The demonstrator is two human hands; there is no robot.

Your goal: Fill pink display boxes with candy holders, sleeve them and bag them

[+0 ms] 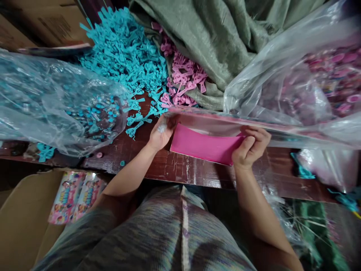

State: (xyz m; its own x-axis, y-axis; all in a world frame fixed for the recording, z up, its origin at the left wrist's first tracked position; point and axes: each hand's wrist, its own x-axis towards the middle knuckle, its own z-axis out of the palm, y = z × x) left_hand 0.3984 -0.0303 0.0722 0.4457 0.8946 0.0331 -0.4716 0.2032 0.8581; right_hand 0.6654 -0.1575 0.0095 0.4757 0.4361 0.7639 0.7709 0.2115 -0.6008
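A pink cardboard box (pixel 205 145) with a curved cut-out along its upper edge is held in front of me, just over the table's front part. A long printed panel rises behind it and stretches far to the right. My right hand (pixel 251 146) grips the box's right end, fingers curled and thumb pressed in. At the left end is my left hand (pixel 162 133), its fingertips partly hidden behind the card. A small whitish, clear thing (pixel 161 128) shows by its palm, too blurred to name.
Blue plastic violin-shaped pieces (pixel 126 52) are heaped at the back, beside similar pink pieces (pixel 186 77). Clear bags of small parts lie left (pixel 62 101) and right (pixel 310 82). Grey-green cloth (pixel 203 34) drapes behind. An open carton (pixel 25 210) with printed packs (pixel 67 195) stands lower left.
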